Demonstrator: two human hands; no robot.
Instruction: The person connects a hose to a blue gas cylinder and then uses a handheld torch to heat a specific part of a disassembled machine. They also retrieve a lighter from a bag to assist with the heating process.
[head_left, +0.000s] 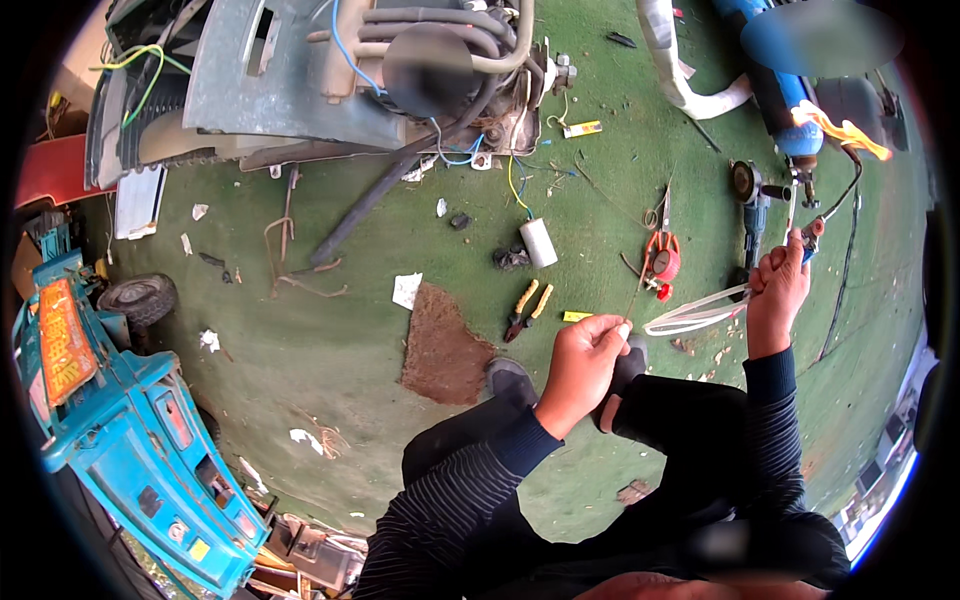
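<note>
My left hand (588, 365) is closed in a pinch on a thin rod (634, 292), which points up and away from the fingertips. Off to the right, my right hand (778, 300) is closed on a gas torch (816, 230) with a red knob and a thin curved neck. An orange flame (845, 133) burns by the neck's far end, overlapping a blue gas cylinder (785, 110) in the picture. Between my hands lie a red round gauge (665, 264), orange-handled scissors (651, 243) and a loop of clear hose (695, 312).
An angle grinder (752, 215) lies beside the cylinder. Yellow-handled pliers (525, 310), a white capacitor-like cylinder (538, 243) and a brown mat piece (445, 345) rest on the green floor. Opened machinery with pipes (440, 50) stands far left; a blue three-wheeled vehicle (150, 440) stands left.
</note>
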